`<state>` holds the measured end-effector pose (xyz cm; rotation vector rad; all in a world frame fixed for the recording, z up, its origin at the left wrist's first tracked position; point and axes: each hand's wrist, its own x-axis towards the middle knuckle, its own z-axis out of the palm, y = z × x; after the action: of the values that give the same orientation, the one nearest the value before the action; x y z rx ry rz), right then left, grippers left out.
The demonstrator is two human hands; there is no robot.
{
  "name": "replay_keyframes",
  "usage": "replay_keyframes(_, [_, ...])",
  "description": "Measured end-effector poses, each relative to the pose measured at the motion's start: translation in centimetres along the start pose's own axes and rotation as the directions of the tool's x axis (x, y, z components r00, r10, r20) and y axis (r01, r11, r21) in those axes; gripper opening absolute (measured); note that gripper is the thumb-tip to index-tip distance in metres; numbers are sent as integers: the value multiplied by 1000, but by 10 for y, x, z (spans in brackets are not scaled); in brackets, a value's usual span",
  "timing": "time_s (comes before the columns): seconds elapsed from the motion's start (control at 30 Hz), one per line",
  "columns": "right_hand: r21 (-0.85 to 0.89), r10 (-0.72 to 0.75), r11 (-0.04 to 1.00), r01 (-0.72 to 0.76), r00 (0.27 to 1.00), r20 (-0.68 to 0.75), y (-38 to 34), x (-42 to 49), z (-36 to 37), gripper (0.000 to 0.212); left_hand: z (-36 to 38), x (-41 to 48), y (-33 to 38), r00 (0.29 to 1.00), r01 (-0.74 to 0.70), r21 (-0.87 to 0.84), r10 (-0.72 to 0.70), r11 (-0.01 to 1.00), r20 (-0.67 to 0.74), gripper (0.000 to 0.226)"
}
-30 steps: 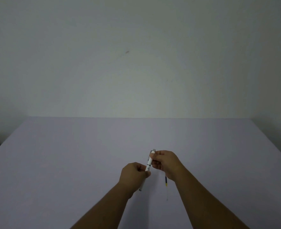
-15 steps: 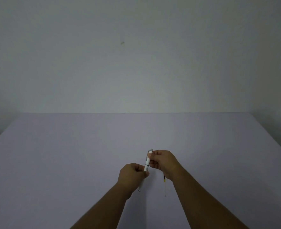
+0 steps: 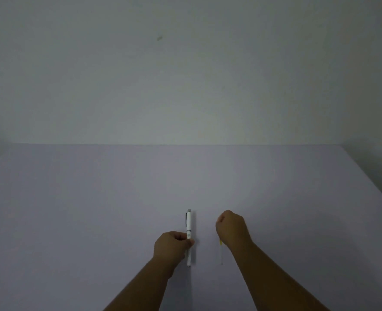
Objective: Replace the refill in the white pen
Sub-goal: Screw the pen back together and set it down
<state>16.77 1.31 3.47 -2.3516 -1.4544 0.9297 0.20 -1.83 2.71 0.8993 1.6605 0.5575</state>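
The white pen (image 3: 188,223) points away from me, upright in the picture, just over the lilac table (image 3: 95,209). My left hand (image 3: 172,246) grips it around its lower half, so its grey-capped top and its tip stick out. My right hand (image 3: 230,227) is off to the right of the pen, apart from it, fingers curled shut with nothing showing in them. A thin clear refill (image 3: 221,252) with a yellow band lies on the table beside my right wrist, its upper end hidden by that wrist.
The table runs back to a plain pale wall (image 3: 185,86). Its left and right edges fall away at the sides of the view. Both forearms reach in from the bottom.
My right hand has let go of the pen's top and moved to the right. The left hand keeps the pen, which now stands straighter and lower toward the table.
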Motion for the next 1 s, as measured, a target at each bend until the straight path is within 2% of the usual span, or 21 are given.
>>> replay_keyframes(0.17, [-63, 82, 995, -78, 995, 54, 18, -3, 15, 4, 10, 7, -8, 995, -3, 92, 12, 996, -97, 14])
replay_keyframes(0.27, [-42, 103, 994, -101, 993, 58, 21, -4, 23, 6, 14, 10, -12, 993, -18, 175, 38, 984, -110, 15])
replay_keyframes(0.37, [-11, 125, 992, -125, 990, 68, 19, -5, 28, 18, 17, 10, -13, 992, -32, 231, 59, 972, -110, 15])
replay_keyframes(0.57, [2, 86, 996, -87, 990, 107, 14, -7, 34, 21, 21, 12, -14, 992, -21, 231, 50, 973, -118, 15])
replay_keyframes(0.83, [12, 77, 997, -78, 991, 108, 10, -8, 36, 15, 23, 15, -16, 993, -10, 190, 32, 982, -114, 21])
replay_keyframes(1.0, [42, 72, 996, -75, 994, 85, 9, -10, 36, 25, 21, 17, -18, 993, -8, 178, 30, 984, -118, 26])
